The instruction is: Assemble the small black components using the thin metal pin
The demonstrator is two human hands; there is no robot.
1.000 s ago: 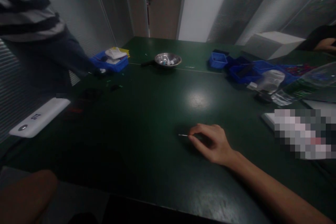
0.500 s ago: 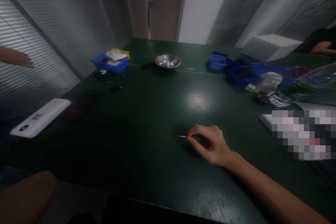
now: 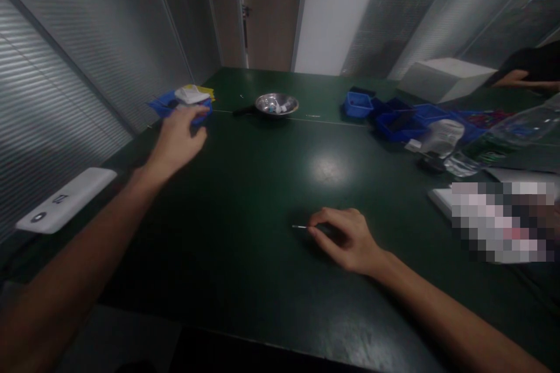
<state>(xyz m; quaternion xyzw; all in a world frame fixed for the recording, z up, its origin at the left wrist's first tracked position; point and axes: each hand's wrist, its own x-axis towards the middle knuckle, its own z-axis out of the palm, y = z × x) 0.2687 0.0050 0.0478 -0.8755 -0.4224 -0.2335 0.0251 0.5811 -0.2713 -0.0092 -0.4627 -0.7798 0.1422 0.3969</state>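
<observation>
My left hand (image 3: 177, 137) reaches over the far left of the table, its thumb and fingers apart and nothing seen between them. Just beyond it stands a blue bin (image 3: 161, 106) holding white and yellow pieces. The hand overlaps the bin's front in this view, and I cannot tell whether they touch. My right hand (image 3: 343, 238) rests low over the middle of the table, thumb and forefinger pinched on a thin metal pin (image 3: 299, 227). The pin points left, its far end free and its near end hidden by the fingertips.
A metal bowl (image 3: 276, 106) with small white parts stands at the back. A small blue bin (image 3: 359, 105), a white box (image 3: 446, 78) and a clear bottle (image 3: 503, 134) are on the right. A white case (image 3: 65, 199) lies at the left edge. Another person's arm (image 3: 525, 80) shows far right.
My left arm has swung in over the table, bringing its hand to the blue bin. The hand seen at the left edge before is gone from there. My right hand keeps its pinch.
</observation>
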